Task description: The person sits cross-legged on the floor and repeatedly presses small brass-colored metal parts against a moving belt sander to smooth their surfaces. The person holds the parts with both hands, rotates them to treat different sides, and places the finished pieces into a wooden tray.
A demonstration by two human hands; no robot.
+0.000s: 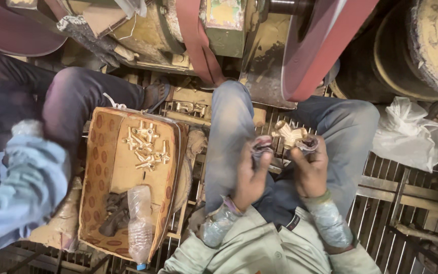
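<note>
Seen from above, a seated person in blue jeans works before a belt-driven machine. Right hand (311, 170): clenched around a brass fitting (290, 136), a multi-armed piece with open round sockets, gripped through a scrap of cloth (307, 145) wound over the fingertips; the fitting stands just above the thumb, between the two knees and over the slatted metal floor grate (381, 187). Left hand (252, 175): fingers curled shut on a second wad of striped cloth (262, 144), just beside the fitting; whether it touches the brass cannot be told. Both forearms are wrapped in clear plastic sleeves (328, 220), and a thin band circles the left wrist.

To the person's left lies an open cardboard box (105, 167) with a dotted pattern on its inner walls. Its upper part holds a loose heap of brass fittings (145, 144); its lower part holds a dark crumpled rag (112, 213) and a clear plastic bottle (139, 223) with a blue cap, which lies against the box's right wall. A second person's leg (87, 96), in dark trousers, borders the box at upper left, and a blurred pale blue sleeve (21, 187) fills the left edge.

Ahead of the knees, a dark red drive belt (320, 45) slants across the grimy yellow-green machine body (224, 25). A crumpled white plastic bag (411, 134) rests at right, near the person's right knee.
</note>
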